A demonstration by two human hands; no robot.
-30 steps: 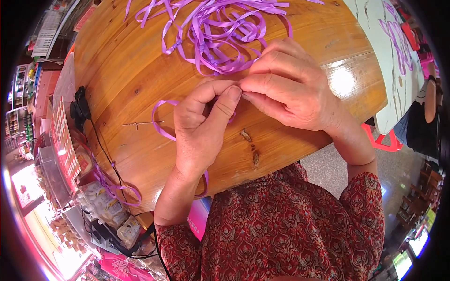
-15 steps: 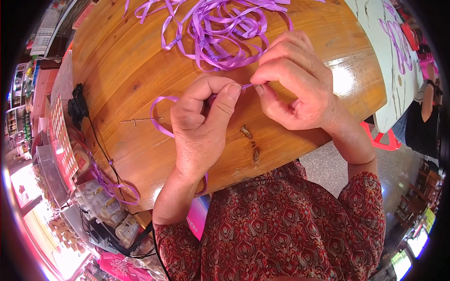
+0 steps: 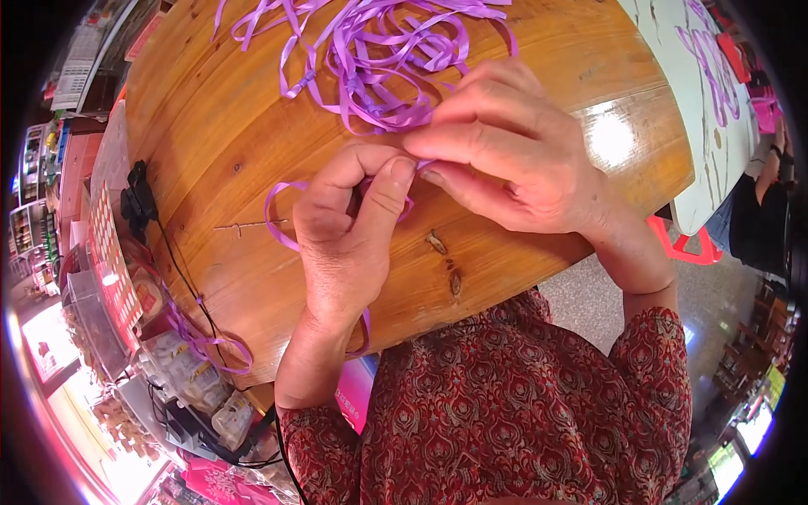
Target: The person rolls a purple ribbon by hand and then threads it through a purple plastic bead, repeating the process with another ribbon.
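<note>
A long purple ribbon (image 3: 379,59) lies in a loose tangle on the far part of a round wooden table (image 3: 202,126). My left hand (image 3: 349,244) pinches a strand of it between thumb and fingers, and a loop of ribbon curls out to the hand's left. My right hand (image 3: 513,160) meets it from the right, fingertips closed on the same strand just above the left thumb. The pinched part is mostly hidden by the fingers. My sleeves are red patterned cloth.
A black cable and plug (image 3: 139,202) lie at the table's left edge. Below it are clear bags and boxes (image 3: 181,370) with more purple ribbon. A white table (image 3: 715,101) stands at the right, with a person's arm (image 3: 783,160) beside it.
My right hand has slid left and down to cover the left fingertips. The left hand has turned slightly, its thumb now pressed up against the right fingers.
</note>
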